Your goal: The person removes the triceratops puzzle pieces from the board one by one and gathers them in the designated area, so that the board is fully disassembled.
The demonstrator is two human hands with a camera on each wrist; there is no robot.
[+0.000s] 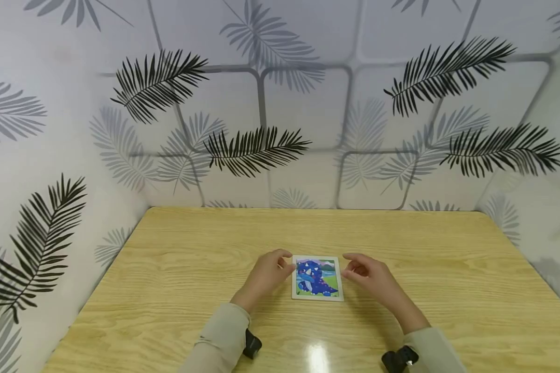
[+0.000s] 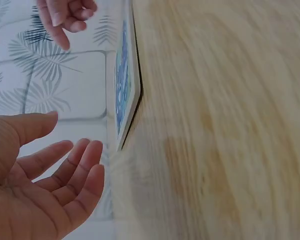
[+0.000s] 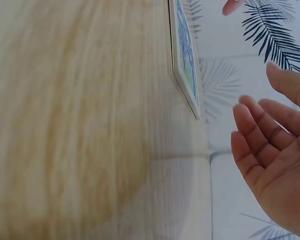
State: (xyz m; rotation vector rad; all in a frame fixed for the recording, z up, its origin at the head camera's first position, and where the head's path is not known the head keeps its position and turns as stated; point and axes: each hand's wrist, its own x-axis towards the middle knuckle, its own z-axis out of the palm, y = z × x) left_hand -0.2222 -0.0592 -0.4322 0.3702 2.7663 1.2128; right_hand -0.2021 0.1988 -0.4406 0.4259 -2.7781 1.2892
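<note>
Head view shows us a dinosaur picture (image 1: 316, 278) lying flat on the wooden tabletop (image 1: 191, 269), between a person's left hand (image 1: 266, 272) and right hand (image 1: 375, 277). On it we see a blue horned dinosaur set against green ground and bluish water, all inside a pale frame (image 1: 317, 299).

The left hand is at the picture's left side, near the upper corner. From above, its thumb tip appears to meet the frame, yet in the left wrist view we find the fingers raised and apart from it. We would call this grip spread: the thumb stands away from the loosely bent fingers. The right hand mirrors it at the right side, just beside the frame, and the right wrist view gives us gently curved fingers with the thumb held well off them, so that grip is spread too.

Both forearms reach in from the near side in beige sleeves (image 1: 224, 331), and we notice one black device (image 1: 252, 344) at the left wrist and a second black device (image 1: 400, 358) at the right. Closer to us than the picture, a bright reflection (image 1: 317, 357) shines on the wood. Past the far edge rises a pale wall (image 1: 303, 176) patterned with black and grey fronds.
</note>
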